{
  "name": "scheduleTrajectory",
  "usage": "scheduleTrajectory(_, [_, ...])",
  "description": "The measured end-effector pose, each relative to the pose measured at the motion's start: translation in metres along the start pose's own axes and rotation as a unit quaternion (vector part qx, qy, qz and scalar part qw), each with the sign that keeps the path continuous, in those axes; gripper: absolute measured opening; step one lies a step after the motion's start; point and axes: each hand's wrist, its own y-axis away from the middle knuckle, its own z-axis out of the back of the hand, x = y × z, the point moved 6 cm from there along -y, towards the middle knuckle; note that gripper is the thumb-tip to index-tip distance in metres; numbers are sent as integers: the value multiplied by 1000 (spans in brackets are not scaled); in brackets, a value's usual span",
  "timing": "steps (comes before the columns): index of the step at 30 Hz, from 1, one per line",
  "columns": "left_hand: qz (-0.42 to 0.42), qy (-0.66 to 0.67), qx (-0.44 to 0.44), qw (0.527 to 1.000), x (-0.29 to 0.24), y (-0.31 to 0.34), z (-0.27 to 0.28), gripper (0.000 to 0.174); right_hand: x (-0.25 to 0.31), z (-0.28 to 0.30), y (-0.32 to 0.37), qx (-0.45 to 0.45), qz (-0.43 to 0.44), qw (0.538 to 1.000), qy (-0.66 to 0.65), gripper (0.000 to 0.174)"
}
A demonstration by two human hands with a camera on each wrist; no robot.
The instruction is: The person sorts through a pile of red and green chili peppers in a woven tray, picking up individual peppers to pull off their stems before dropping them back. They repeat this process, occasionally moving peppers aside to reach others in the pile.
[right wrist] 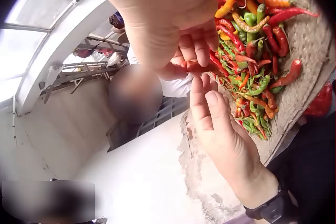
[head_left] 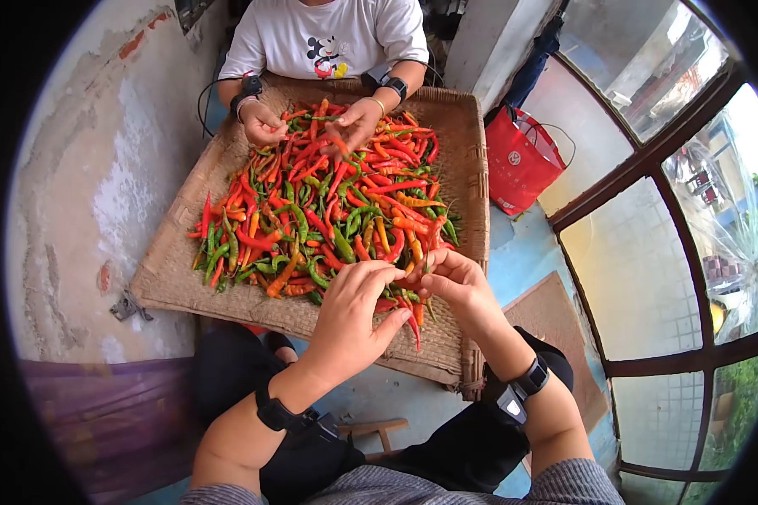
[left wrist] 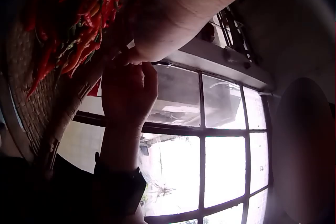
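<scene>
A woven tray (head_left: 164, 269) holds a heap of red, orange and green chili peppers (head_left: 345, 202). Over its near edge my right hand (head_left: 461, 282) pinches a red chili pepper (right wrist: 198, 67) between thumb and fingers, clearest in the right wrist view. My left hand (head_left: 358, 307) is held just left of it, fingers fairly straight and thumb apart, fingertips close to the pepper. Across the tray, another person's hands hover over the far side of the heap: one hand (head_left: 264, 124) has its fingers bent, the other hand (head_left: 358, 124) is slightly blurred.
The other person, in a white T-shirt (head_left: 337, 38), sits at the tray's far side. A rough plaster wall (head_left: 93, 194) rises at left. To the right are a red bag (head_left: 518, 160) and framed windows (head_left: 632, 261). A small wooden stool (head_left: 375, 427) stands below the tray.
</scene>
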Motion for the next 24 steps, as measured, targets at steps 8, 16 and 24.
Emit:
scheduleTrajectory(8, [-29,-153,0,988,1,-2,-6,30,-10,-12,2,85,-21,992,-86,15])
scheduleTrajectory(16, [-9,-107,43,993,10,-4,-26,21,-11,17,-1,-22,-72,996,42,21])
scheduleTrajectory(24, [3,-101,71,992,7,-4,-26,21,53,110,-41,-196,78,977,-29,25])
